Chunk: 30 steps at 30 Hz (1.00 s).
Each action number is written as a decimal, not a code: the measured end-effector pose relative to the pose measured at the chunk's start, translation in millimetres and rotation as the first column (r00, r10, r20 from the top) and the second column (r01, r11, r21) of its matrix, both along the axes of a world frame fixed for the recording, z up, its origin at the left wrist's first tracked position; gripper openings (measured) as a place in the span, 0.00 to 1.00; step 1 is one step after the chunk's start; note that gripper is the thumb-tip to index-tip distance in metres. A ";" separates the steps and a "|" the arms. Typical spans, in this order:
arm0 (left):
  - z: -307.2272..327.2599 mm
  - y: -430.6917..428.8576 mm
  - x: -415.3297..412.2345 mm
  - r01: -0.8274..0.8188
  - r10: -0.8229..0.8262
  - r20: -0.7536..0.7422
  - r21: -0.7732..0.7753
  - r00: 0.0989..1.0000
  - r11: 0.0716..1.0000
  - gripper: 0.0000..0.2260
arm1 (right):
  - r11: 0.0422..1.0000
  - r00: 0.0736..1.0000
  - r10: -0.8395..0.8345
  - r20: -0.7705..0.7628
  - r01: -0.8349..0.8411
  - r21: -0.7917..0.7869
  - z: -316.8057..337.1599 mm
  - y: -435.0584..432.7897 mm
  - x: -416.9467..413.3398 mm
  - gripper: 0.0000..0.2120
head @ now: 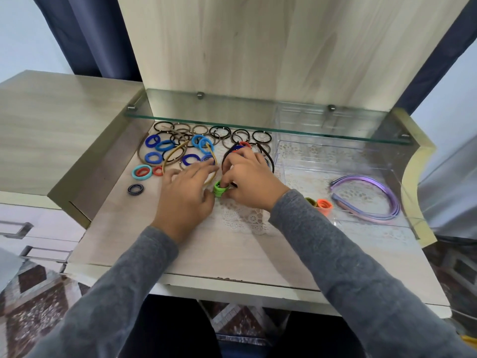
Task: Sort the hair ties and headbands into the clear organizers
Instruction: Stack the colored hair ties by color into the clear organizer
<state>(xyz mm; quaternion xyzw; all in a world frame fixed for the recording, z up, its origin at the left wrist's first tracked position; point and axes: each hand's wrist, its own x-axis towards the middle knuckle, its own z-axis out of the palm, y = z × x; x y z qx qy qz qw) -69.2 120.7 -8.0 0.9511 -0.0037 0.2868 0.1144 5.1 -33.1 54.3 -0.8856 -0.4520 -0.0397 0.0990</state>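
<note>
Head view, from the left: loose hair ties [165, 146] lie scattered over the far left of the worktop [124, 228], blue, black and brown, with a gold headband [172, 155] curving through them. They look light, soft and stretchy, easy to pinch anywhere on the ring. The headbands look stiff and springy, and are best lifted by the arch.

At the middle, the left hand [185, 195] lies fairly flat, fingers stretched over the gold headband and thumb against a small stack of green ties [219, 190]. The right hand [247, 182] curls round that stack and pinches it just above the worktop. A stack like that would likely slip apart unless squeezed from both sides.

To the right stands the clear organizer [281, 174], reaching back under the glass shelf [232, 120]. Olive ties [311, 202] and orange ties [324, 204] seem to stand in its near left corner. Purple headbands [361, 178] lie nested at its right. Its far sections look unfilled.
</note>
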 end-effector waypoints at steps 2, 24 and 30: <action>2.9 -8.9 -0.6 -0.002 -0.005 -0.050 -0.138 0.999 0.990 0.24 | 1.000 0.999 -0.021 0.035 0.021 -0.007 7.7 -5.3 2.6 0.08; 27.7 -114.3 41.2 0.218 -0.407 -0.186 -0.614 0.894 0.759 0.30 | 0.957 0.966 -0.255 0.032 0.257 -0.133 48.2 -108.3 39.0 0.11; 18.8 -120.7 43.6 0.271 -0.444 -0.174 -0.583 0.879 0.766 0.29 | 0.952 0.964 -0.265 0.013 0.263 -0.155 38.8 -119.7 41.4 0.10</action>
